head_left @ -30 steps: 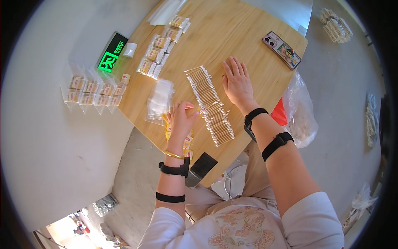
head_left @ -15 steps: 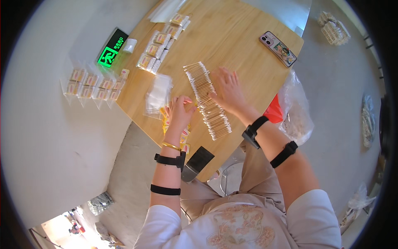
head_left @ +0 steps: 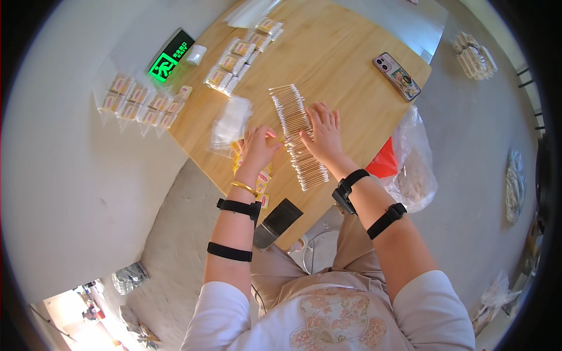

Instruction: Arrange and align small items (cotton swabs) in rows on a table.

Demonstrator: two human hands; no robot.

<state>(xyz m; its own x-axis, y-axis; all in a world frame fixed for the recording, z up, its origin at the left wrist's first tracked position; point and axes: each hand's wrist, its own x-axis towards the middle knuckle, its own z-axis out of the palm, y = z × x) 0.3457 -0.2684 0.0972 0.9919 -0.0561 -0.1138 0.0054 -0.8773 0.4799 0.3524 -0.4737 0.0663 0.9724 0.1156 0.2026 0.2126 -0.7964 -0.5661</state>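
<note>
The table (head_left: pixel 351 64) is pale wood with a smooth, slightly satin finish, grain showing. Down its middle runs a row of cotton swabs (head_left: pixel 297 137), matt white tips on thin pale sticks. Left of the swabs there's a stack of clear plastic bags (head_left: pixel 231 123), thin and glossy. Right of the swabs lies a phone (head_left: pixel 397 76) in a shiny case. Off the table's right edge hangs a crinkly clear plastic sack (head_left: pixel 413 169). Floor (head_left: pixel 70 193) looks like matt grey concrete.
</note>
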